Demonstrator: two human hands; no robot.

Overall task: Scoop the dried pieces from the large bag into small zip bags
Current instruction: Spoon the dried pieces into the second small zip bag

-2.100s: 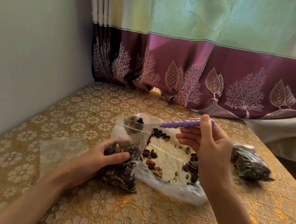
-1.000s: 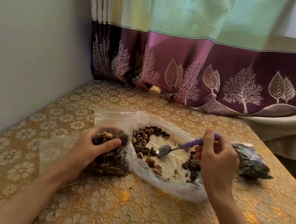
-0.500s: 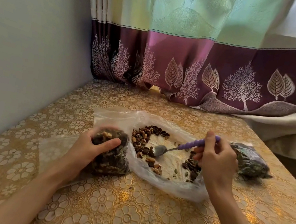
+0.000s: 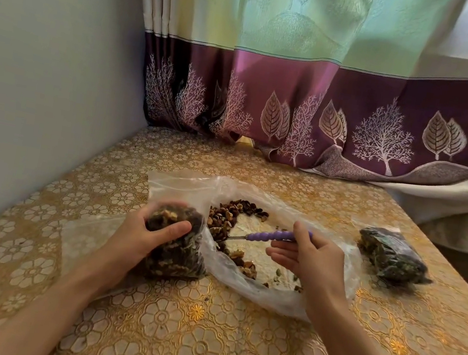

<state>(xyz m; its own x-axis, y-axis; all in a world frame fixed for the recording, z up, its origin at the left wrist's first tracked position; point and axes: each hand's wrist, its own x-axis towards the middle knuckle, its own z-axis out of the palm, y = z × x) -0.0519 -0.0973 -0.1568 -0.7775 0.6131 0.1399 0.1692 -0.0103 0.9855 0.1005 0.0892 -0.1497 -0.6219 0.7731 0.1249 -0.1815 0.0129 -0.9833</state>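
A: Head view is showing the left hand (image 4: 141,234) gripping a small zip bag (image 4: 176,245) that is standing on the gold patterned surface (image 4: 200,341), just beside the large bag (image 4: 254,291). Is that small bag looking full to you?

B: It is looking packed nearly to the top, with the thumb lying across its front and the fingers curling round the back. So that grip is clenching the bag itself.

A: And the right hand (image 4: 314,260)?

B: It is pinching the purple handle of a spoon (image 4: 274,235) between thumb and fingers, with the lower fingers sticking out fairly straight. The metal end is reaching down into the dried pieces (image 4: 229,216) inside the large bag, close to the small bag.

A: How much is remaining in there?

B: A band of pieces is lying along the far and left side of the large bag, and a thinner scatter is sitting toward the near edge. The middle is showing bare plastic, so I am judging that most of it is already out.

A: Anything finished?

B: One filled bag (image 4: 391,257) is lying well apart on the right. An empty-looking clear bag (image 4: 86,233) is lying flat under the left wrist, probably waiting for its turn.

A: So the job is sitting well past halfway?

B: I am guessing so: one bag done, one nearly full and not yet sealed as far as I can tell, and a few spoonfuls left.
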